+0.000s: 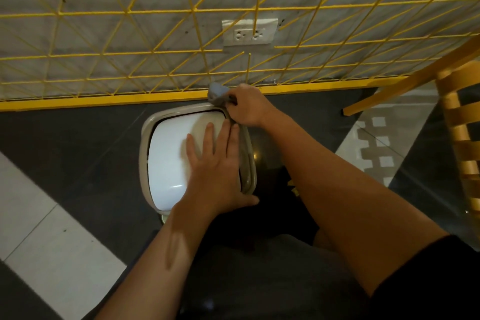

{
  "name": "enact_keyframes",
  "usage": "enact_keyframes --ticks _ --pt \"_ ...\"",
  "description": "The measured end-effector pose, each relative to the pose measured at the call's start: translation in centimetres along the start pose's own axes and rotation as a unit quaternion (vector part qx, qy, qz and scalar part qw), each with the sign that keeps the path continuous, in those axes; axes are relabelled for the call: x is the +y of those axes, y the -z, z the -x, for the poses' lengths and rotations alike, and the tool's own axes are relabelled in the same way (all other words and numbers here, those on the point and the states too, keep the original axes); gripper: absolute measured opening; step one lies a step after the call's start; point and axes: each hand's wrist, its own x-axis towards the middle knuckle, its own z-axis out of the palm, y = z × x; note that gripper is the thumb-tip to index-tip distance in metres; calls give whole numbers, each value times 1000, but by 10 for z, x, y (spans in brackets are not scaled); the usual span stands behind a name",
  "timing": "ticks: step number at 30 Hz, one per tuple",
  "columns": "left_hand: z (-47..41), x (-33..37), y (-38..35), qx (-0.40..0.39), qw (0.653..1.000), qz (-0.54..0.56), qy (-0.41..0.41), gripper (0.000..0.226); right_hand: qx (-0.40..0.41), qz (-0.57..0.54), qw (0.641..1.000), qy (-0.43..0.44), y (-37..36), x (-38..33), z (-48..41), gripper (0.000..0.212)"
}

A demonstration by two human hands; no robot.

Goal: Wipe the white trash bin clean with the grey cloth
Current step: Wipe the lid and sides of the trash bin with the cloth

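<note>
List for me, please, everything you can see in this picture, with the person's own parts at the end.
white plastic trash bin with beige rim: one, white and beige, on the dark floor below the wall.
grey cloth: one, grey, at the bin's far right rim corner.
yellow wire lattice: one, yellow, over the grey wall.
white double wall socket: one, white, on the wall behind the lattice.
yellow wooden chair: one, yellow, right edge.
floor tiles: several, dark grey and white, around the bin.
left hand: one, flat on the bin's lid.
right hand: one, gripping the cloth.
</note>
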Motion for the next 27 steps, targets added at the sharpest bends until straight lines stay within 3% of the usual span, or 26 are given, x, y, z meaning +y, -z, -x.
enact_keyframes --ticks 4,8,10,15,22,25,27 --pt "4 -5 1 27 999 31 -16 109 -23 -70 997 -21 -5 2 16 57" --pt "11 -12 2 46 995 2 -84 95 -20 -43 995 -87 -9 16 33 50" --pt "16 -14 4 59 985 -83 -136 94 -15 -63 989 -133 -12 24 48 43" --pt "26 -38 6 124 955 -196 -186 102 -11 -115 969 -217 -19 32 93 54" --pt "36 -65 14 121 971 -184 -96 115 -12 -258 918 -301 -41 18 135 52" --pt "36 -72 16 90 984 -147 -44 120 -25 -313 900 -301 -51 10 147 43" --pt "36 -70 17 64 992 -103 -19 112 -28 -314 906 -281 -57 9 156 33"
